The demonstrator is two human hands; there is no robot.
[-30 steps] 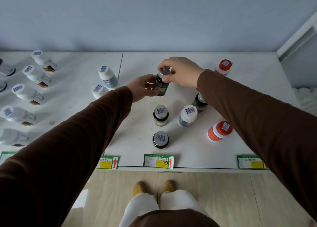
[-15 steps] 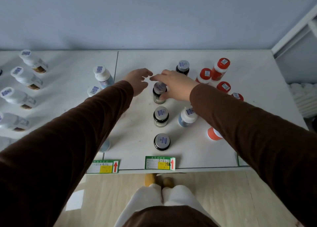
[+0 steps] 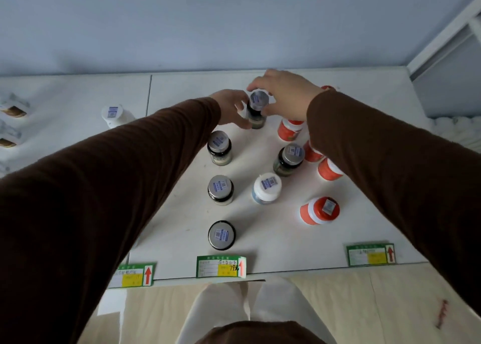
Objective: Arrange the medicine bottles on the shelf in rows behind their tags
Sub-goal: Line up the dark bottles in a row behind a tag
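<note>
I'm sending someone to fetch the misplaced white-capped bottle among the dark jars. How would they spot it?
Start at the middle green tag on the shelf's front edge. A column of dark jars runs back from it. Right of the second jar stands the white-capped bottle, the only blue-bodied one there.

Past the far edge of the white surface I see a plain pale blue wall (image 3: 208, 23) filling the top of my view. At the far right a white frame post (image 3: 447, 34) slants up against it, with something white and ribbed (image 3: 458, 132) below, too blurred for me to identify. Near me, pale wood-grain flooring (image 3: 364, 307) runs under the front edge, with a small reddish mark (image 3: 441, 313) on it at right.
</note>
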